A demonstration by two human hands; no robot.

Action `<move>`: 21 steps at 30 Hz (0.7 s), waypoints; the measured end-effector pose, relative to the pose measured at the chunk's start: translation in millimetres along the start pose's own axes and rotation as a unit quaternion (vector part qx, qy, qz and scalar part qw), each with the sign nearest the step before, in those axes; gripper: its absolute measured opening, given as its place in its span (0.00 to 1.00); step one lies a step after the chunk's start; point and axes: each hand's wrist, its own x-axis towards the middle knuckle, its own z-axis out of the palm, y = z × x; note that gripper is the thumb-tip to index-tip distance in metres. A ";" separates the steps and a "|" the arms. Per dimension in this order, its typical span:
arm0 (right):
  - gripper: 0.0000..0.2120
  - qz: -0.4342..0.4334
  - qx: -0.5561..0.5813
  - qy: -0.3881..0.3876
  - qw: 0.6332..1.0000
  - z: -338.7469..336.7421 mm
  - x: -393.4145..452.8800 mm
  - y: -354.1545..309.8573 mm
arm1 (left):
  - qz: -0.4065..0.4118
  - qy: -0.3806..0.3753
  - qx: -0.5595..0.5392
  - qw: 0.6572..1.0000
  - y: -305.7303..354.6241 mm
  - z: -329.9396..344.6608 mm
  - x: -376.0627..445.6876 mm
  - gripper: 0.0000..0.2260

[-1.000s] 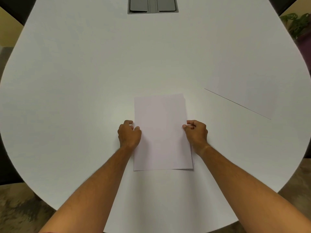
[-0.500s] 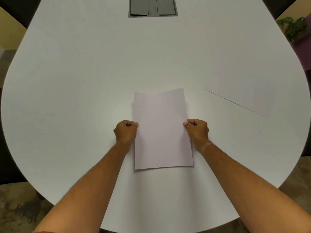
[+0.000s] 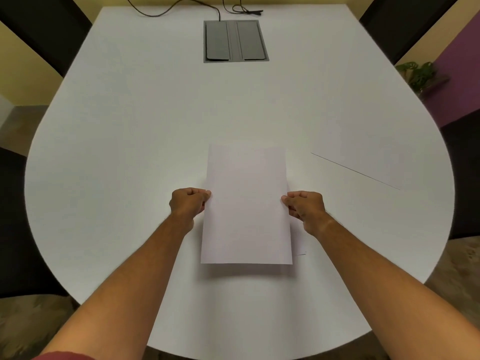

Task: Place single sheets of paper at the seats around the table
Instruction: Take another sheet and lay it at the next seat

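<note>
Paper sheet point(image 3: 246, 203), white, held above the near centre of the white table point(image 3: 130, 152), casting a shadow below its near edge. Left hand point(image 3: 188, 203) pinches its left edge; right hand point(image 3: 305, 206) pinches its right edge. Another sheet corner point(image 3: 300, 252) peeks out beneath. 1 further sheet point(image 3: 363, 157) lies flat to the right.

At the far end I see a grey cable hatch point(image 3: 235, 41) set flush into the tabletop, its two lids closed. Dark cords point(image 3: 181, 6) trail beyond it. A leafy plant point(image 3: 417, 74) stands far right by a purple wall point(image 3: 465, 74). Black chairs point(image 3: 44, 29) flank both far corners.
</note>
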 end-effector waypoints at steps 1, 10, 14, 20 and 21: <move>0.06 -0.002 0.004 -0.002 1.000 0.8 -6.0 -1.1 | 0.004 -0.002 -0.001 1.000 2.2 -4.2 -2.7 0.03; 0.05 -0.029 0.022 -0.024 0.999 9.5 -53.8 -5.7 | 0.037 0.003 0.010 0.999 9.3 -44.7 -26.5 0.03; 0.05 -0.040 0.020 -0.038 0.998 10.2 -78.4 -0.5 | 0.048 0.002 0.002 0.999 4.8 -63.3 -46.0 0.03; 0.05 -0.060 0.039 -0.060 0.996 5.8 -124.8 14.1 | 0.054 -0.018 -0.030 0.998 -6.8 -97.9 -85.0 0.03; 0.05 -0.063 0.041 -0.063 0.995 4.9 -132.8 17.3 | 0.055 -0.019 -0.032 0.998 -9.9 -103.5 -91.4 0.03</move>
